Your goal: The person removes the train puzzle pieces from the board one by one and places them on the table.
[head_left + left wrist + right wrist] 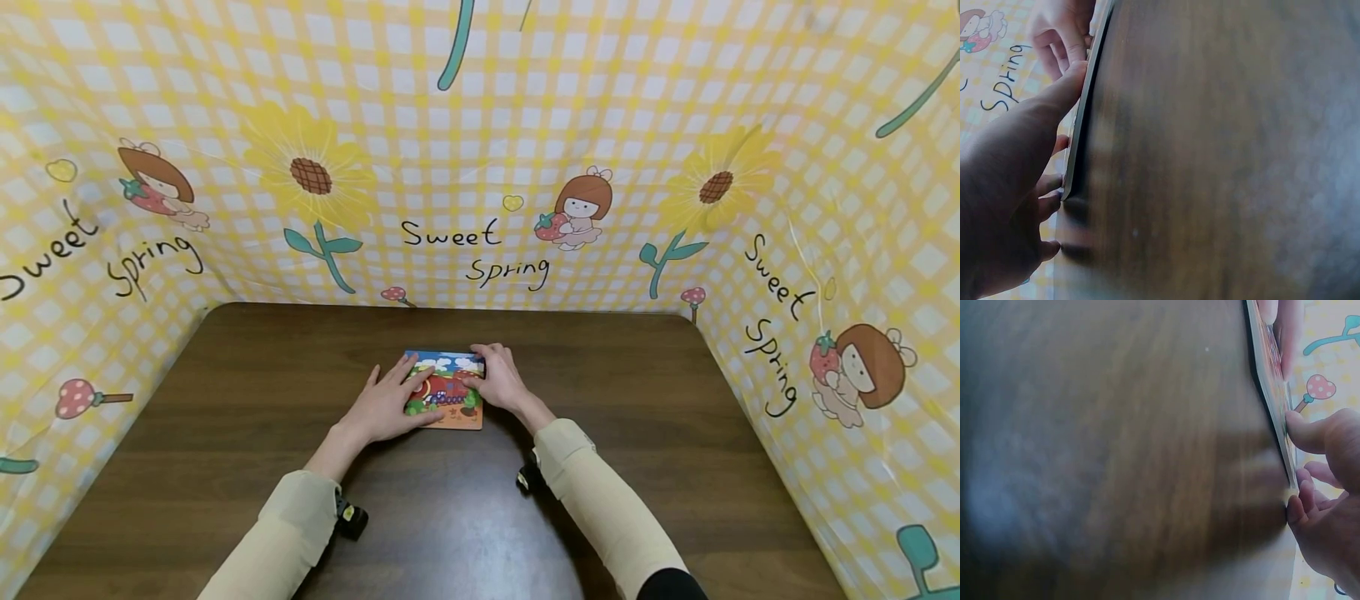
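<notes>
A thin square board (pixel 459 417) with a bright cartoon picture, blue sky above and orange ground below, lies on the table. My left hand (pixel 386 407) rests over its left side, fingers spread and fairly straight across the picture. At the right edge, my right hand (pixel 501 379) holds the board, thumb on the face and bent fingers along the side and far corner. In the left wrist view the board's thin near edge (pixel 1079 125) shows beside the left thumb. In the right wrist view, the right fingertips touch the edge and table. Both hands cover parts of the picture.
The dark wooden table (pixel 465 533) extends around the board. Yellow checked cloth (pixel 450 167) with printed flowers and figures stands behind and along both sides. A small black camera sits at the left wrist (pixel 351 518) and another at the right wrist (pixel 528 478).
</notes>
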A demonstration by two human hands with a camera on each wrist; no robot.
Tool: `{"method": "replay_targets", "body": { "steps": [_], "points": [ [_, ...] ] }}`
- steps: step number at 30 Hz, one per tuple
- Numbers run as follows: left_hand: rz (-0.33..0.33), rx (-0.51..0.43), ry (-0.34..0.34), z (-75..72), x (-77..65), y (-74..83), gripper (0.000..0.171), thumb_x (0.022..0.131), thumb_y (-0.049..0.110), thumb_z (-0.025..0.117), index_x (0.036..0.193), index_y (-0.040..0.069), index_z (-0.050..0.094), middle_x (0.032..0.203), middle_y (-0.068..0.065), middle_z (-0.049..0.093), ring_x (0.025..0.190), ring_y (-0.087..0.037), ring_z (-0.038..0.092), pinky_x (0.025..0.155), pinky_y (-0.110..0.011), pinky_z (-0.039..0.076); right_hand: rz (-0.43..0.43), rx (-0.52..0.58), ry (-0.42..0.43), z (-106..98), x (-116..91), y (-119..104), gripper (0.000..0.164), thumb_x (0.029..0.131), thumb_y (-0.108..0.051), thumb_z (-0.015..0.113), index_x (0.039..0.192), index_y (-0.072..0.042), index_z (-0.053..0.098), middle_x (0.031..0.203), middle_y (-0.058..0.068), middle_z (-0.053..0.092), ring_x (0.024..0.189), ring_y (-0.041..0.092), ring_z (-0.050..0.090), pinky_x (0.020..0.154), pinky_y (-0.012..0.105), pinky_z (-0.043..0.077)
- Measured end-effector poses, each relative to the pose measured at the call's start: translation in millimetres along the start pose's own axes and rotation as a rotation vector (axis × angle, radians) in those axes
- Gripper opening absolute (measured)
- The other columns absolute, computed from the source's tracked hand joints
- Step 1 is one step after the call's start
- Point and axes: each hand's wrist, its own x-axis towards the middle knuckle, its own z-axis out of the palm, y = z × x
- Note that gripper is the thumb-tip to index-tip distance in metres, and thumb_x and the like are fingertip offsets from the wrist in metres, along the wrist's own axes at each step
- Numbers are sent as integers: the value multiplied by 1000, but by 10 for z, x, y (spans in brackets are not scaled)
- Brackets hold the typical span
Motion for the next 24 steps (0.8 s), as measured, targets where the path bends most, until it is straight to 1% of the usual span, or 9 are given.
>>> {"method": "replay_targets", "body": {
  "steps": [7,13,24],
  "points": [
    [1,-10,-2,-8,-5,-3,93,100,73,65,172,21,41,183,-20,24,171,-43,23,133,-79,15,8,2,-3,-20,23,0,56,103,-22,81,150,-1,61,151,25,57,141,40,51,120,57,47],
    [3,-12,-7,-2,-6,-9,92,100,73,65,172,20,41,183,-21,25,171,-44,24,133,-78,15,31,0,-22,-22,30,2,52,102,-23,82,146,-3,63,150,22,57,141,39,52,118,55,49],
    [1,-14,-10,3,0,-21,93,100,74,65,172,21,40,183,-20,24,171,-43,24,133,-78,14,43,21,-25,-25,27,-24,52,102,-22,81,148,-5,62,150,21,56,139,38,55,116,55,51]
  ]
}}
